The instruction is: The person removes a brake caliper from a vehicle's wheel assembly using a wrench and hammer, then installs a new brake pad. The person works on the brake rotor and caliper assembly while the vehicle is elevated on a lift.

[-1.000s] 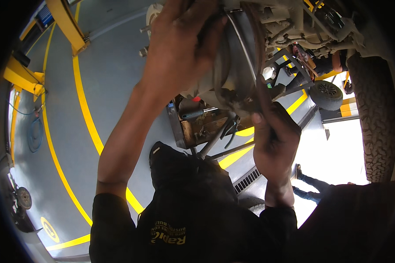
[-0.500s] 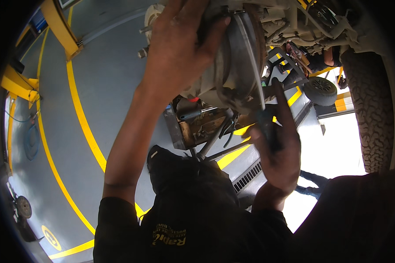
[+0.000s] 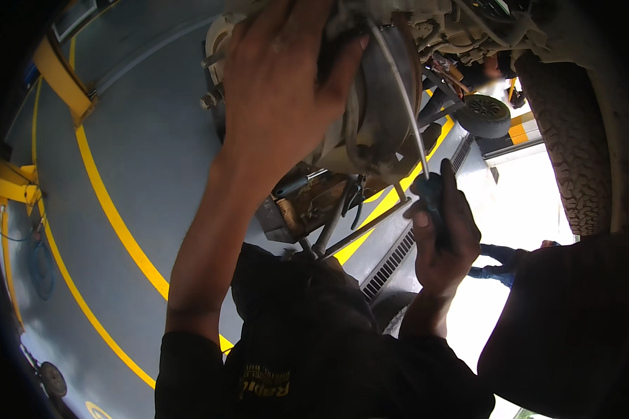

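Note:
My left hand [image 3: 283, 91] reaches over the top of a dirty metal wheel assembly [image 3: 367, 119] hanging under a vehicle, fingers curled and thumb pressed near its upper edge; what they grip is hidden. My right hand [image 3: 444, 237] is closed around the dark teal handle of a long tool [image 3: 430, 195]. Its thin metal shank rises along the assembly's right side to near my left thumb. Below the assembly sits a cart [image 3: 293, 216] with hand tools.
Yellow lift arms [image 3: 66, 80] stand at left with a blue hose [image 3: 40, 269]. A large tire [image 3: 566, 146] hangs at right, near a loose wheel [image 3: 482, 114]. Another person [image 3: 489, 66] is partly visible behind; someone's legs [image 3: 496, 265] show lower right. A floor drain [image 3: 391, 258] runs below.
My right hand has moved down, drawing the tool's handle lower and exposing more shank. My left hand stays at the assembly's top. The surroundings have shifted left and upward in view.

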### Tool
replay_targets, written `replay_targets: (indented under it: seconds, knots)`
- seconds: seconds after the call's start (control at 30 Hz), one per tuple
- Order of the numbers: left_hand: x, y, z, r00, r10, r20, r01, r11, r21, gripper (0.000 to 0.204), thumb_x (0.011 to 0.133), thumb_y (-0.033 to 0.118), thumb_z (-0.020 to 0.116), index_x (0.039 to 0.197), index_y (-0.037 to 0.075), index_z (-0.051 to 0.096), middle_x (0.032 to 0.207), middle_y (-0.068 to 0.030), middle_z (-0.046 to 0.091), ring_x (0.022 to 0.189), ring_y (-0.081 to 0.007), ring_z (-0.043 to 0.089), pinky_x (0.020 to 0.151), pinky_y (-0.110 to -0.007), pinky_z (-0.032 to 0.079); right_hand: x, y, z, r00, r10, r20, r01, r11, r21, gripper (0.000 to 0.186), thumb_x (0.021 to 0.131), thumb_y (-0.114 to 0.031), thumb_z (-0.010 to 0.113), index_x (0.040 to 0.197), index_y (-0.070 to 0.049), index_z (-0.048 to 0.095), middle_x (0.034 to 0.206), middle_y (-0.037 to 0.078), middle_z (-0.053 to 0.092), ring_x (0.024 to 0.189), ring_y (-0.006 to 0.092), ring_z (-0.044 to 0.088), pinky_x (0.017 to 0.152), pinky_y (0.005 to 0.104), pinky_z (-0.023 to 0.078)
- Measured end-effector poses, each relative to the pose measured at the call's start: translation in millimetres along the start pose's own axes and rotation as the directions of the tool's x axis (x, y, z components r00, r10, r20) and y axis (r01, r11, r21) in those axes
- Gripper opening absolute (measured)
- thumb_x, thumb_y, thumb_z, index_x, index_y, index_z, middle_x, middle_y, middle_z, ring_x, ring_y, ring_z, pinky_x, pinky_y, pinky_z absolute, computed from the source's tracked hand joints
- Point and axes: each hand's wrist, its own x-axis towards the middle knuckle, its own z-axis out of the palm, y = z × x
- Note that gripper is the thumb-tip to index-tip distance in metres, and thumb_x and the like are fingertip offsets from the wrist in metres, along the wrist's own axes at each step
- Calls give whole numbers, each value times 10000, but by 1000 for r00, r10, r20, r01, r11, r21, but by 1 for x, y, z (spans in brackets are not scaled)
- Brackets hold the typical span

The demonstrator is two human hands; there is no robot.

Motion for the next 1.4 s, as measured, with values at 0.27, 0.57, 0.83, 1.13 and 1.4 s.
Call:
replay_targets:
  seconds: [0.27,0.57,0.83,1.13,1.4]
  knots:
    - [-3,-5,11,998,-1,-56,-3,998,-68,384,866,81,779,1236,45,681,1125,-161,682,965,-375,700,809,-408,547,-2,7,11,997,16,-70,-22,996,-88,482,976,-135,684,1374,122,596,998,222,746,848,272,729,786,373,567]
    - [-3,-7,8,1000,-14,-26,13,998,-67,433,850,49,765,1274,24,676,1136,-171,681,989,-360,709,842,-416,563,0,8,7,991,-121,-48,110,975,-194,471,927,-67,713,1368,72,624,915,196,711,755,287,705,677,351,559]
    - [-5,-9,8,999,-29,-42,26,997,-68,431,854,53,770,1275,25,679,1132,-166,690,1009,-343,714,841,-421,567,-6,-2,13,997,-62,-35,55,984,-169,507,952,-87,684,1435,31,584,863,171,691,724,247,685,641,335,546]
    - [-2,-1,6,1000,6,-22,-6,999,-32,440,838,5,758,1269,19,671,1130,-186,667,984,-379,693,817,-438,557,-12,-8,21,999,-2,-48,-12,958,-285,511,933,-160,706,1423,-49,610,838,117,683,638,287,689,557,353,539]
    - [-5,3,13,996,-2,-87,2,1000,0,411,876,7,726,1282,30,667,1153,-194,669,1007,-393,683,867,-453,548,-10,-21,29,994,64,-91,-76,988,-135,468,949,-101,711,1380,55,617,961,175,728,803,279,739,688,372,584]
